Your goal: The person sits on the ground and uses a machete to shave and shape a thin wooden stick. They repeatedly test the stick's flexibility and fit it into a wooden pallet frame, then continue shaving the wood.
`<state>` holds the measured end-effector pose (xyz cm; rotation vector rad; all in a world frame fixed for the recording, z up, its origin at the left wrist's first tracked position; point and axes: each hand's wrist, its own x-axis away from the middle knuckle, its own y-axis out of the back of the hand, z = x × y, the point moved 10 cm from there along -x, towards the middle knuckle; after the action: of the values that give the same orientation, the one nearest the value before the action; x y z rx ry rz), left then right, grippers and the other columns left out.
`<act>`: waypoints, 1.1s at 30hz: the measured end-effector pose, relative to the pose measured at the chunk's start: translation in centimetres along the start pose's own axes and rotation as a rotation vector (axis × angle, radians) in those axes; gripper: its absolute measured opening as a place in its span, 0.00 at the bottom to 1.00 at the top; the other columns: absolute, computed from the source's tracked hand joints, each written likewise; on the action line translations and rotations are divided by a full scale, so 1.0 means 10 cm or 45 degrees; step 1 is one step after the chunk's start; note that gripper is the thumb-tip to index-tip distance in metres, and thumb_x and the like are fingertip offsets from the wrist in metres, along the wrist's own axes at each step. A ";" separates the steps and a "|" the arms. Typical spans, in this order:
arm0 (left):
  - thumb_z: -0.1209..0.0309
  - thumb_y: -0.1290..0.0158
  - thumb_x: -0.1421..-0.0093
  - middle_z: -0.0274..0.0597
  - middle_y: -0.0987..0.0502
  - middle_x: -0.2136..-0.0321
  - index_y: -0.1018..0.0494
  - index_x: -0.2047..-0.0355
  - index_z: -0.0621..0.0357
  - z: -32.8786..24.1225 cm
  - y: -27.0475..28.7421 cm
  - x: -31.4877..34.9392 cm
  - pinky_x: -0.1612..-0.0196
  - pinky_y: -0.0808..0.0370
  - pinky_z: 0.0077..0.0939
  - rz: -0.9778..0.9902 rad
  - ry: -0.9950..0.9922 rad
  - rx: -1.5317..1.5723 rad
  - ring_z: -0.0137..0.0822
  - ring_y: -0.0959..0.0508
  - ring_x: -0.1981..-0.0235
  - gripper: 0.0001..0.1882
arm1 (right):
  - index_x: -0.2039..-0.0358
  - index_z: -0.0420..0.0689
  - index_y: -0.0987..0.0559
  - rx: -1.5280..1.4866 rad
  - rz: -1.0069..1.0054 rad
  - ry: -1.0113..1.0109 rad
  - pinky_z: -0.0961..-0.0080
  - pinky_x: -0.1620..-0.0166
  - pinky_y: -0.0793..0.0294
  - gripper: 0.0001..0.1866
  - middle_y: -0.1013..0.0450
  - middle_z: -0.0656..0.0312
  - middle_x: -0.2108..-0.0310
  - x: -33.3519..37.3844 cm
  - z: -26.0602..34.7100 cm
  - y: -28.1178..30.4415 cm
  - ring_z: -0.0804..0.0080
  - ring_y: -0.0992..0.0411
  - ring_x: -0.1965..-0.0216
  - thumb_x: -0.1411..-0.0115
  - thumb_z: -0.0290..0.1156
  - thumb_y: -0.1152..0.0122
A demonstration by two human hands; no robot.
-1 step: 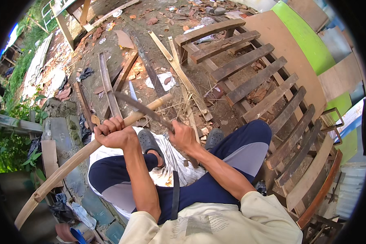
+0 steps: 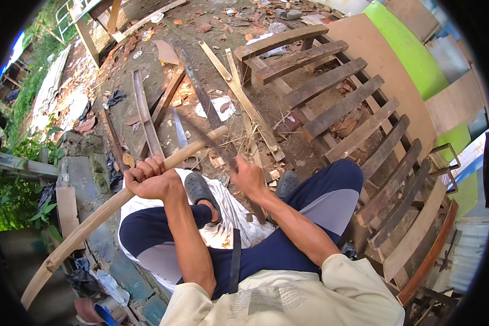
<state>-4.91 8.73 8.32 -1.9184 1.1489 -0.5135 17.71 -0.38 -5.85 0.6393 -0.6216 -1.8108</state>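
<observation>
My left hand (image 2: 151, 178) is closed around a long pale pole (image 2: 89, 225), which looks like bamboo and slants from the lower left up to its cut end at the middle. In my right hand (image 2: 248, 176) is a knife with a long dark blade (image 2: 209, 140), smeared by motion. The blade crosses the pole near its cut end; whether it touches the wood I cannot tell. The knife's handle is mostly hidden in my fingers. Below the pole a white cloth (image 2: 244, 225) lies between my legs, under my grey clogs (image 2: 202, 191).
On the right lies a slatted wooden frame (image 2: 331, 111). A handsaw blade (image 2: 179, 127), a grooved wooden strip (image 2: 145, 114) and split pale strips (image 2: 250, 111) lie ahead among shavings. A low block wall (image 2: 89, 182) runs along my left; a tan board (image 2: 386, 76) stands behind the frame.
The knife has swung, its tip moving right and away from me, so the blade stands steeper across the pole's end. My right hand has shifted slightly; my left hand stays put.
</observation>
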 end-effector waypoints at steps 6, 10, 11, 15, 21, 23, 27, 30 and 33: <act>0.58 0.64 0.31 0.28 0.57 0.90 0.57 0.83 0.45 0.14 0.05 -0.04 0.82 0.57 0.25 -0.047 -0.003 -0.042 0.26 0.59 0.88 0.24 | 0.67 0.40 0.30 0.008 -0.075 0.204 0.50 0.72 0.25 0.10 0.24 0.47 0.76 0.02 0.35 0.11 0.45 0.23 0.76 0.43 0.31 0.39; 0.60 0.63 0.33 0.27 0.57 0.90 0.57 0.84 0.44 0.05 0.01 -0.16 0.83 0.57 0.24 -0.075 -0.037 -0.004 0.26 0.60 0.88 0.23 | 0.64 0.39 0.28 -0.014 0.118 -0.505 0.56 0.77 0.28 0.11 0.26 0.54 0.82 -0.24 -0.66 -0.03 0.59 0.26 0.83 0.42 0.31 0.38; 0.60 0.63 0.34 0.27 0.58 0.90 0.57 0.84 0.44 0.02 0.03 -0.19 0.83 0.57 0.24 -0.089 -0.057 0.004 0.26 0.60 0.88 0.23 | 0.64 0.39 0.28 0.018 0.089 -0.402 0.55 0.77 0.28 0.11 0.26 0.54 0.82 -0.23 -0.59 -0.03 0.58 0.26 0.83 0.42 0.31 0.38; 0.60 0.63 0.35 0.27 0.57 0.90 0.57 0.84 0.43 0.12 0.07 -0.20 0.84 0.57 0.24 -0.217 0.003 0.031 0.26 0.59 0.89 0.22 | 0.65 0.40 0.30 0.040 -0.081 0.059 0.51 0.72 0.27 0.12 0.25 0.46 0.79 -0.07 0.12 0.08 0.46 0.23 0.76 0.44 0.31 0.37; 0.58 0.65 0.34 0.27 0.58 0.90 0.57 0.84 0.42 0.12 0.21 -0.29 0.84 0.56 0.24 -0.288 0.028 0.050 0.27 0.59 0.89 0.22 | 0.67 0.39 0.28 -0.021 0.109 -0.331 0.50 0.68 0.27 0.16 0.24 0.46 0.76 -0.06 -0.14 -0.03 0.45 0.23 0.74 0.39 0.41 0.40; 0.58 0.65 0.34 0.27 0.58 0.90 0.57 0.84 0.42 0.08 0.24 -0.32 0.84 0.56 0.24 -0.309 0.032 0.054 0.27 0.59 0.89 0.22 | 0.68 0.39 0.28 -0.114 0.141 -0.656 0.51 0.68 0.28 0.21 0.24 0.47 0.77 -0.04 -0.57 -0.01 0.47 0.23 0.74 0.35 0.48 0.44; 0.57 0.66 0.33 0.28 0.57 0.90 0.57 0.84 0.43 0.08 0.36 -0.38 0.83 0.55 0.24 -0.322 0.002 0.025 0.27 0.59 0.88 0.22 | 0.68 0.39 0.28 -0.136 -0.221 -0.454 0.52 0.70 0.27 0.27 0.25 0.46 0.78 -0.13 -0.54 0.31 0.46 0.24 0.75 0.32 0.54 0.53; 0.56 0.67 0.32 0.28 0.57 0.90 0.57 0.84 0.44 0.17 0.33 -0.32 0.83 0.56 0.25 -0.338 0.022 0.015 0.27 0.59 0.88 0.23 | 0.69 0.39 0.28 -0.164 -0.122 -0.136 0.53 0.74 0.29 0.26 0.27 0.50 0.81 -0.13 0.03 0.39 0.47 0.25 0.79 0.30 0.53 0.56; 0.55 0.68 0.32 0.28 0.57 0.90 0.57 0.84 0.44 0.22 0.31 -0.27 0.83 0.56 0.25 -0.352 0.056 -0.014 0.28 0.59 0.88 0.24 | 0.68 0.41 0.27 -0.030 -0.194 0.283 0.58 0.77 0.31 0.24 0.29 0.52 0.81 0.01 0.56 0.35 0.54 0.27 0.81 0.30 0.51 0.54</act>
<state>-6.41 11.29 4.72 -2.0976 0.9187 -0.7022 16.17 -0.90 0.52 0.8777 -0.4110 -1.8516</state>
